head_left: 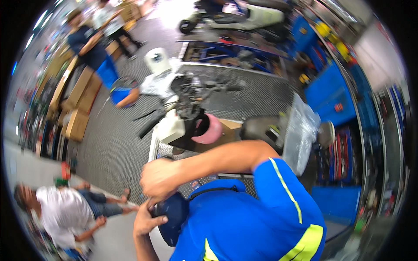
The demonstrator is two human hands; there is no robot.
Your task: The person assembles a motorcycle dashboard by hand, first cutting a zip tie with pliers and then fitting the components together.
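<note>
My right arm reaches across in front of the blue shirt, and my right hand (159, 178) is closed in a blurred fist. What it holds, if anything, is hidden. Just below it my left hand (149, 219) curls against a dark navy, rounded thing (175, 219), its thumb lying over the edge. That thing looks like cloth, but blur hides its kind. Beyond the hands stands a partly stripped scooter (189, 98) with bare dark parts, a white panel (171, 127) and a round pink piece (210, 129).
Clear plastic sheeting (300, 135) hangs beside a dark seat (261, 129) on the right. Blue cabinets (331, 95) line that side. A white scooter (248, 17) stands at the back. Cardboard boxes (78, 124) and several people, one in a white shirt (61, 209), are on the left.
</note>
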